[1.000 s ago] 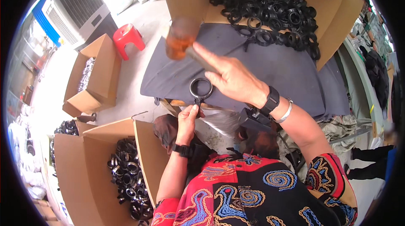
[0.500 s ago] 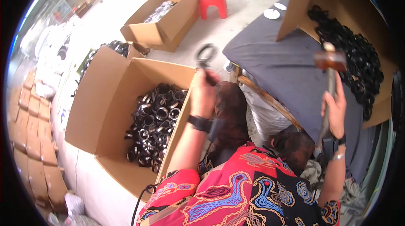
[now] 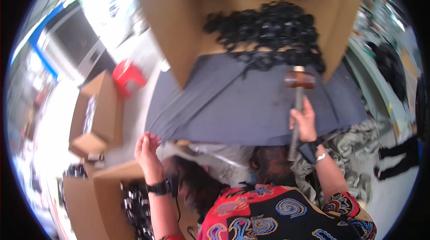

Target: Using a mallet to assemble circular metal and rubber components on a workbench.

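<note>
Two hands are up over a grey cloth-covered work surface (image 3: 251, 110). The right hand (image 3: 303, 123) is wrapped tightly around the handle of a mallet (image 3: 299, 81), held upright so its brown head sits above the fist, just in front of a heap of black rings (image 3: 268, 29). Those rings spill from a large cardboard box (image 3: 179, 11) tipped open at the far edge of the cloth. The left hand (image 3: 147, 148) is raised at the near left edge of the cloth, fingers loosely curled and holding nothing visible. Judging by this, the work sits between blows: the mallet is lifted and no ring lies under it. A next strike would seem to call for a ring placed flat on the cloth first. Lower left, a second open box (image 3: 89, 195) holds more dark rings, with a smaller box (image 3: 96, 114) and a red stool (image 3: 127, 74) on the floor beyond.
</note>
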Demonstrator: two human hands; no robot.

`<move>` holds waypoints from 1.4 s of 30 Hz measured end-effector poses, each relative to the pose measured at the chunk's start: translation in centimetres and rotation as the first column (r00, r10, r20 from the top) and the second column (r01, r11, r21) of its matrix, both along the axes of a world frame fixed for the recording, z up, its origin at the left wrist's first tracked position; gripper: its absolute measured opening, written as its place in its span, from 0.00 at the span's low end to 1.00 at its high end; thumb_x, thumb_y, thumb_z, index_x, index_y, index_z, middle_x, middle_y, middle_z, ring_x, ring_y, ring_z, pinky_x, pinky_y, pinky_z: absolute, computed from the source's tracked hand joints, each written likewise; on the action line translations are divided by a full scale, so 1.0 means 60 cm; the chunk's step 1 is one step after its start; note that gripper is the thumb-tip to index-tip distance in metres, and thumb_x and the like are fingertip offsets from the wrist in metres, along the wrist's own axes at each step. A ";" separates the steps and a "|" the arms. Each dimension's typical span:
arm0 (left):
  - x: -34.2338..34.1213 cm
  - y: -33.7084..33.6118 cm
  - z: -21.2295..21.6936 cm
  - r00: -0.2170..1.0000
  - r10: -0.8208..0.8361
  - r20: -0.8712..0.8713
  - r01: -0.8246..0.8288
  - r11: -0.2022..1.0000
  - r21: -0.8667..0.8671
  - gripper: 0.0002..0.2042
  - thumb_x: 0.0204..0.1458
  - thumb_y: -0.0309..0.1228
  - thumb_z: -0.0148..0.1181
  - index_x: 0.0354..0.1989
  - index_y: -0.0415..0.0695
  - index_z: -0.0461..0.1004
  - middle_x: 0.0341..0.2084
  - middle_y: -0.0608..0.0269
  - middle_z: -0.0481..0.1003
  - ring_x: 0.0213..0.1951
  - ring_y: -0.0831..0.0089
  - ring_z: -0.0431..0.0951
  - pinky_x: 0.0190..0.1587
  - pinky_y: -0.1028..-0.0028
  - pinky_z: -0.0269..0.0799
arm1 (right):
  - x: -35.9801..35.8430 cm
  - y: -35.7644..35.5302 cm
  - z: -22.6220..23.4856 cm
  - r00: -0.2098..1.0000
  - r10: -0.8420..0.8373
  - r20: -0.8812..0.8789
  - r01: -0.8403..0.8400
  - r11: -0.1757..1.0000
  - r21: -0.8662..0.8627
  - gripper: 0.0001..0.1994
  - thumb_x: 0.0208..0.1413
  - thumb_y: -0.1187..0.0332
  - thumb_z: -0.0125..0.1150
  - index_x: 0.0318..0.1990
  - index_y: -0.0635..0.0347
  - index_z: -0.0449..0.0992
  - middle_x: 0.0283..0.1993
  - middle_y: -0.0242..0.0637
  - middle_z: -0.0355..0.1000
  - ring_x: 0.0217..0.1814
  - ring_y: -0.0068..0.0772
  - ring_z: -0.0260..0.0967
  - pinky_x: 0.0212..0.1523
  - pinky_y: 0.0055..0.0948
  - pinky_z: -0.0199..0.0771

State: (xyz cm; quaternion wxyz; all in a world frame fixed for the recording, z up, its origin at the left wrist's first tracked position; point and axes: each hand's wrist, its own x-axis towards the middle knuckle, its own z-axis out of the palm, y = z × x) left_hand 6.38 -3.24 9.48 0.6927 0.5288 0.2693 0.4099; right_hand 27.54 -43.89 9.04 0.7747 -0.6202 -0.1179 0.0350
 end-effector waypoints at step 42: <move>0.340 -0.159 0.079 0.845 -0.408 -0.345 0.511 0.804 0.303 0.13 0.55 0.36 0.51 0.23 0.42 0.70 0.10 0.75 0.56 0.11 0.82 0.52 0.14 0.77 0.45 | -0.005 -0.039 -0.017 0.997 0.057 0.047 -0.057 0.998 0.004 0.40 0.57 0.74 0.54 0.71 0.51 0.35 0.32 0.27 0.62 0.21 0.14 0.63 0.22 0.17 0.69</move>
